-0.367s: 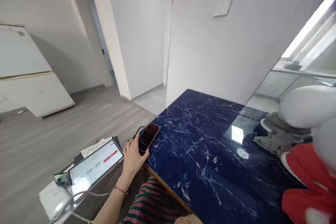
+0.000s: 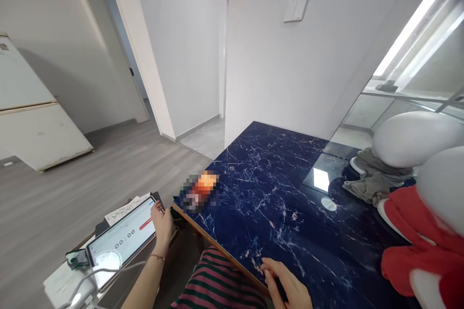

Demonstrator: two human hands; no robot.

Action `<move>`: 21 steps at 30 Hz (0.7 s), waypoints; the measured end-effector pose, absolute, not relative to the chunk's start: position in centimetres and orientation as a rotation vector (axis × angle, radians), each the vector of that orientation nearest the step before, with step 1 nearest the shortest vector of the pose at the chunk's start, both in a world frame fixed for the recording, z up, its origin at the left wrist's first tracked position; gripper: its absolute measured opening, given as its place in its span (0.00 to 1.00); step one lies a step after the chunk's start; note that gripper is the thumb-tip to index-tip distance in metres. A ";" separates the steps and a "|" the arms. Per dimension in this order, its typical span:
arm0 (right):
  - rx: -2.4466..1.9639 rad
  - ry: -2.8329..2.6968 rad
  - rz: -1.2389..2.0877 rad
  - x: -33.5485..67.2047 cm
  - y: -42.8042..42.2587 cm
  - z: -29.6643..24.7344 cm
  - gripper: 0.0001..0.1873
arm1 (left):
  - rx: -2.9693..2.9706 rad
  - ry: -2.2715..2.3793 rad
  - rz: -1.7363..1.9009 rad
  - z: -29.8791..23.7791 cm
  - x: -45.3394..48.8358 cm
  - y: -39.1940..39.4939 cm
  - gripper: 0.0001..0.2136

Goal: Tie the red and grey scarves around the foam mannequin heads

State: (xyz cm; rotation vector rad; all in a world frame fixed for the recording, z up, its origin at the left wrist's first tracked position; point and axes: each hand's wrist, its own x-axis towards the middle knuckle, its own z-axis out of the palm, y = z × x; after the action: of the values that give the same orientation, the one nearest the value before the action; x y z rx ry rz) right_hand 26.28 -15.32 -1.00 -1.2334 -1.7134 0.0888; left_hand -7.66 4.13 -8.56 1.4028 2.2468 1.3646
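Note:
My left hand [image 2: 162, 224] rests at the right edge of a tablet [image 2: 123, 239] with a lit white screen, fingers curled against its rim. A phone [image 2: 200, 190] lies blurred on the near left corner of the dark blue marble table [image 2: 275, 203], apart from both hands. My right hand [image 2: 286, 286] lies on the table's front edge, fingers stretched forward and holding nothing.
Two white mannequin heads stand at the right, one [image 2: 416, 137] with a grey cloth [image 2: 369, 178], one [image 2: 440, 188] with a red cloth [image 2: 416, 241]. Papers [image 2: 125, 206] and cables [image 2: 90, 275] lie by the tablet. A white cabinet [image 2: 36, 125] stands far left on the wood floor.
My left hand has left the phone and moved down-left to the tablet's edge. My right hand has come up onto the table's front edge. The phone's screen now looks bright.

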 end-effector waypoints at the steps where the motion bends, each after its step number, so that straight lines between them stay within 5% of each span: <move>1: -1.249 -1.706 0.096 26.4 -15.4 -1.2 0.10 | 1.433 2.284 1.306 -9.6 -8.1 4.5 0.24; 5: -1.275 -1.694 0.115 26.3 -15.6 -1.7 0.11 | 1.772 2.255 1.017 -12.9 -9.7 5.0 0.22; 12: -1.337 -1.754 0.128 26.3 -15.6 -1.1 0.11 | 2.676 1.891 -0.102 -14.7 -13.8 6.7 0.25; 21: -1.305 -1.718 0.101 26.6 -15.5 -2.0 0.12 | 2.696 1.896 -0.376 -16.2 -13.2 6.8 0.19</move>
State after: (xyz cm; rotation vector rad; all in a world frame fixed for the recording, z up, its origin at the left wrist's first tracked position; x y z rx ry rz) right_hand 26.59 -15.54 -1.96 -1.3052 -1.7183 0.1011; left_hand -13.16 6.77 -16.20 2.6959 1.8964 -0.3762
